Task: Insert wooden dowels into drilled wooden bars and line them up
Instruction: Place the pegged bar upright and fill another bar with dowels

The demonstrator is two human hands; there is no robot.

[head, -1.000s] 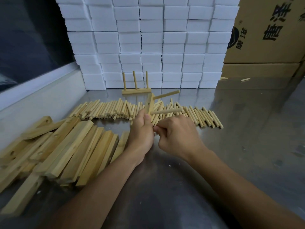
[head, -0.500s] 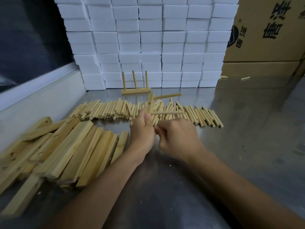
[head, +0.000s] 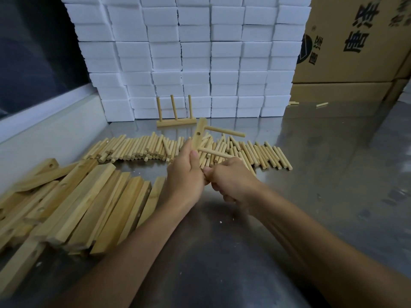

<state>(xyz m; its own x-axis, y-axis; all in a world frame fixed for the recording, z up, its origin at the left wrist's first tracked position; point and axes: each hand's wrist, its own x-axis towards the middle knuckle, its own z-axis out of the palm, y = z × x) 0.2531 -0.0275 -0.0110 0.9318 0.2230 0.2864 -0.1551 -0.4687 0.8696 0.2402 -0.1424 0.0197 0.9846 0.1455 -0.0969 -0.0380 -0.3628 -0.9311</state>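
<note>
**Here, a half-pegged bar held above a crowded bench**

Here the left hand grips a drilled wooden bar by its lower part, fingers and thumb wrapped round it, so that the bar stands nearly upright above the row of loose dowels. Two dowels already sit in the bar and point to the right: an upper dowel near the top end and a lower dowel further down. One open hole shows in the bar's face between them. The right hand is curled tight just beside the left, thumb touching it; what it holds is hidden inside the fist, so I cannot tell if a dowel is there.

Around the hands the metal table is busy. The loose dowels lie side by side in a long band straight behind the hands, and the held bar overlaps them in view. A heap of bare bars lies to the left, close to the left forearm. Behind the dowel row a finished bar lies flat with three dowels standing up from it. A wall of white foam blocks closes the back, with cardboard boxes to the right. Two stray dowel pieces lie at the boxes' foot.
</note>
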